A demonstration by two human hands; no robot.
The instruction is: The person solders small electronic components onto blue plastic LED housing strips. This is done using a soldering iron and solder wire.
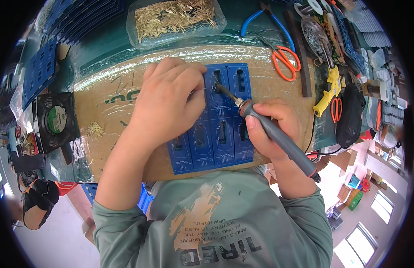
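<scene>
A blue panel of joined circuit boards with dark slots lies on a cardboard sheet in front of me. My right hand is closed around the grey handle of a soldering iron. The iron's tip reaches to an upper slot of the panel; whether it touches cannot be told. Over the panel's upper left part rests my left hand, its fingers curled and bent inward. What those fingertips hold, if anything, is hidden behind the hand.
Beyond the cardboard stands a clear tray of thin gold pins. Blue-handled pliers and orange scissors lie at the far right, near a yellow-handled tool. A black fan is at left, below stacked blue boards.
</scene>
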